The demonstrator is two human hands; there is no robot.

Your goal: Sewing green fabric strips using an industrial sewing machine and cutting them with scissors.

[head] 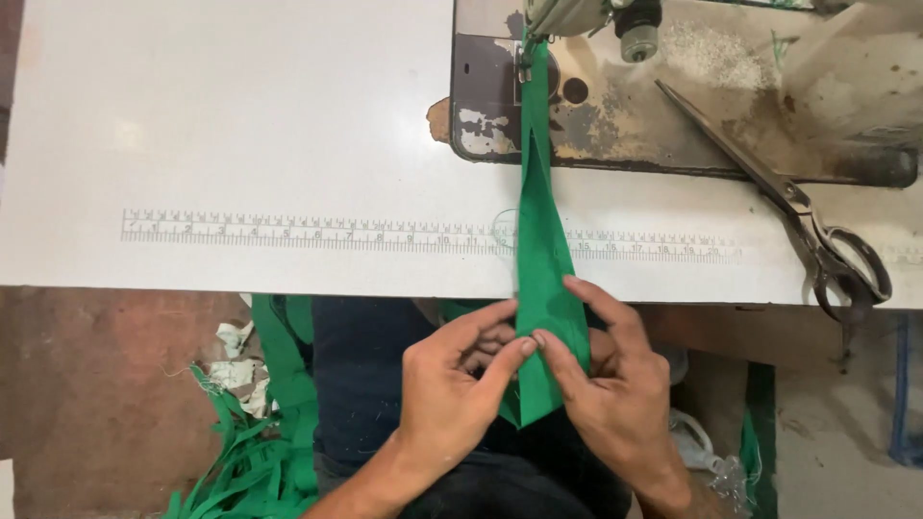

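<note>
A long green fabric strip (538, 240) runs from under the sewing machine's presser foot (526, 53) across the white table edge down toward my lap. My left hand (447, 389) and my right hand (611, 384) both pinch the strip's lower end just below the table edge, thumbs and forefingers meeting on the fold. The strip widens from the needle to my hands.
A worn sewing machine bed (673, 106) sits at the back right of the white table (240, 125). Large scissors (808, 221) lie on the right, handles overhanging the edge. A printed ruler scale (288, 231) runs along the table. Green scraps (255, 452) pile on the floor at left.
</note>
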